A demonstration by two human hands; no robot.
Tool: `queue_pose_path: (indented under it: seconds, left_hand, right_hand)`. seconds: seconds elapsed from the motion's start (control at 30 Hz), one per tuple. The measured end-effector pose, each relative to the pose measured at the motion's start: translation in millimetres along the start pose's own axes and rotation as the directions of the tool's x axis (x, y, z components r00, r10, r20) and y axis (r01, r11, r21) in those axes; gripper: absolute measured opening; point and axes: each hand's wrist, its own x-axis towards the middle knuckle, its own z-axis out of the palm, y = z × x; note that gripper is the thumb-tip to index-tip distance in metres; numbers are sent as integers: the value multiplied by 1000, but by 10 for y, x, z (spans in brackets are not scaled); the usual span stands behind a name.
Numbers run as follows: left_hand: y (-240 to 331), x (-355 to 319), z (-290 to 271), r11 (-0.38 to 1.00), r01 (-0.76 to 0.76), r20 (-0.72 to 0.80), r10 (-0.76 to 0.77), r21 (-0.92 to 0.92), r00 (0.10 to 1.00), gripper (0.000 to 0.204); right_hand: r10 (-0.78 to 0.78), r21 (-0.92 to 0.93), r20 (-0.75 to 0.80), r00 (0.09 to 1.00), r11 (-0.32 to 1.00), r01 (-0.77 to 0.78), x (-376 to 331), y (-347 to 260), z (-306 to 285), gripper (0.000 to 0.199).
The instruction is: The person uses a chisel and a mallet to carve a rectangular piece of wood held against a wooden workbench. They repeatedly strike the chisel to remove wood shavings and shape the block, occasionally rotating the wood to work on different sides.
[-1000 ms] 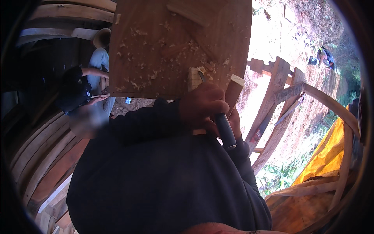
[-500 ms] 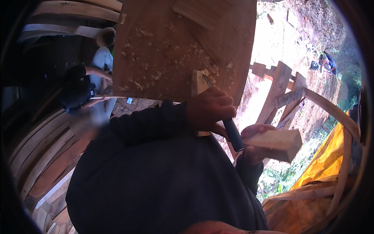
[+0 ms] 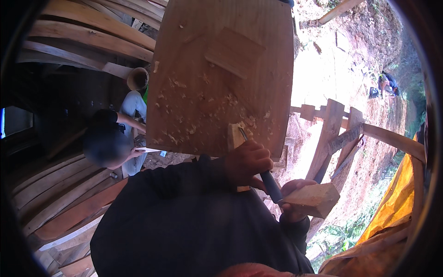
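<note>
My left hand (image 3: 249, 160) is closed around the dark handle of a chisel (image 3: 272, 187). Its thin blade slants up and away, with the tip at the far end of a pale piece of wood (image 3: 234, 136). That piece lies partly over the near edge of a wooden board (image 3: 212, 124), and my hand and sleeve hide its middle. Wrapped round a chunky wooden block (image 3: 314, 201) is my right hand (image 3: 294, 203). The block's left end is at the butt of the chisel handle; whether they touch I cannot tell.
Curled wood shavings (image 3: 173, 138) are scattered over the board, and a flat wood piece (image 3: 235, 51) lies farther back. At left, another person (image 3: 108, 141) bends over beside stacked planks (image 3: 55, 184). A timber frame (image 3: 327, 138) and an orange sheet (image 3: 390, 198) are at right.
The wooden block in my right hand has moved left, up to the chisel's butt. My left hand keeps its hold on the chisel. The whole view has shifted, so the board appears lower.
</note>
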Motion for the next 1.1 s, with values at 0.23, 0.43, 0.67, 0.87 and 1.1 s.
queue_pose_path:
  seconds: [0.23,0.43,0.67,0.87,1.1]
  left_hand:
    - [22,37,-12,1000,24,-9,-24,3,1000,51]
    - [36,61,-30,999,33,-8,-33,1,999,51]
    - [28,71,-37,1000,25,-17,-25,-8,1000,52]
    - [35,65,-23,999,43,-18,-43,-14,999,53]
    - [-21,72,32,999,39,-64,-41,-28,997,53]
  right_hand:
    - [112,33,14,994,993,-113,-25,-16,-28,76]
    - [8,122,15,1000,992,-10,73,217,-26,78]
    - [-18,100,23,1000,995,16,162,234,-67,61]
    - [73,-4,-10,997,997,-73,166,154,-33,66]
    - [-173,-384,110,979,901,203,180,209,-268,45]
